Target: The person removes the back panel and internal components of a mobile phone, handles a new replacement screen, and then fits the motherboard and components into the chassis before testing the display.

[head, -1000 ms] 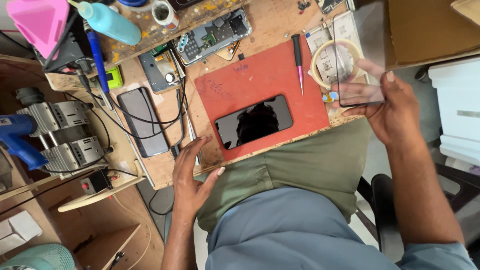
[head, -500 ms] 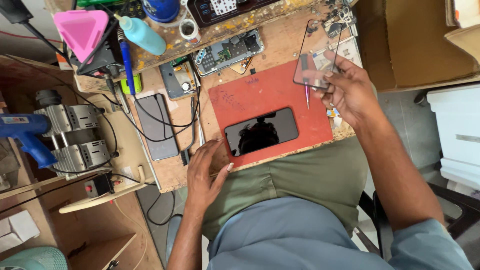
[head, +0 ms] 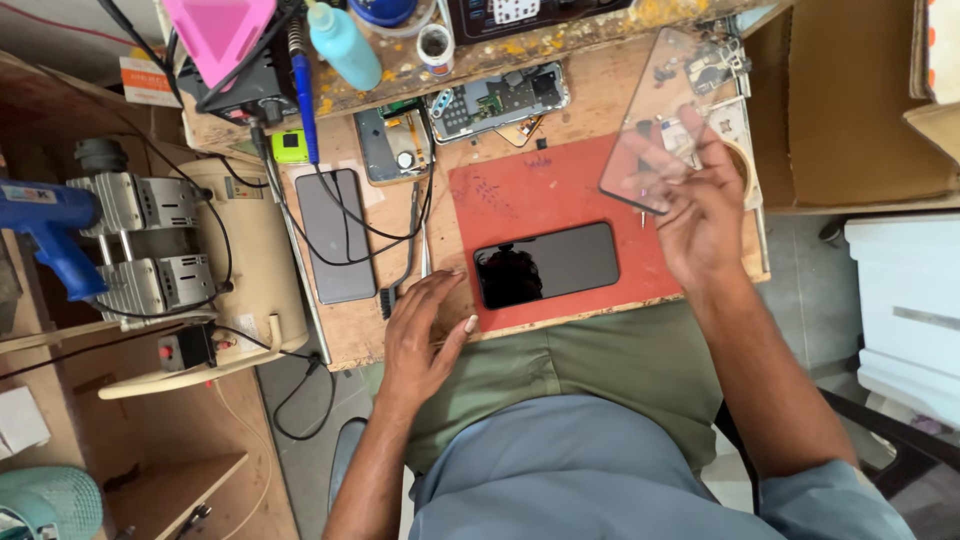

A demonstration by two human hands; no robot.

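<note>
Head view: right hand (head: 700, 215) pinches clear rectangular glass sheet (head: 665, 110) by its near edge, sheet raised and tilted above far right corner of red rubber mat (head: 520, 205). Left hand (head: 420, 335) rests flat and unclenched, empty, on wooden desk (head: 345, 335) edge, fingertips at mat's left border. Black slab phone (head: 545, 263) lies screen-up on mat, just right of left hand. Judgement: best keep grip on sheet edges only, hold sheet level, steady phone with left hand.
</note>
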